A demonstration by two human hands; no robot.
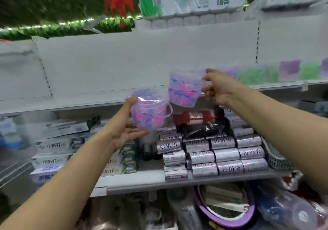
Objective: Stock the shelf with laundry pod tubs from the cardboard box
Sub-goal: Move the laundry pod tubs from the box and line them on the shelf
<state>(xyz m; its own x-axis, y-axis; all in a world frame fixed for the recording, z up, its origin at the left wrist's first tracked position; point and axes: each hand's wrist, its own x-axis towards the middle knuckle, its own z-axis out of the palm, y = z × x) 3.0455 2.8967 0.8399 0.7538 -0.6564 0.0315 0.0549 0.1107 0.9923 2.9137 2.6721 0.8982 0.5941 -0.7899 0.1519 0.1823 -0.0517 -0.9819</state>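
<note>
you hold one tub in each hand, both lifted in front of the shelf you are filling. your right hand grips the right tub from its right side; the fingers are closed around the rim and what looks like the handle. this tub tilts a little, its top leaning to the left, and its base hangs just at the shelf's front edge. your left hand carries the left tub from below and from the left, with the thumb pressed on the lid edge and the other fingers spread open under the base, so it is more a cradle than a firm grip. this tub is lower, below the shelf edge, and it tilts toward you.

the free place on the shelf lies ahead and to the left of both tubs; to the right stands a row of stocked tubs, blurred. the right tub is nearer to the shelf, so i judge it should go first, forward and down beside that row. the left tub must rise over the edge first. the cardboard box is not visible.
</note>
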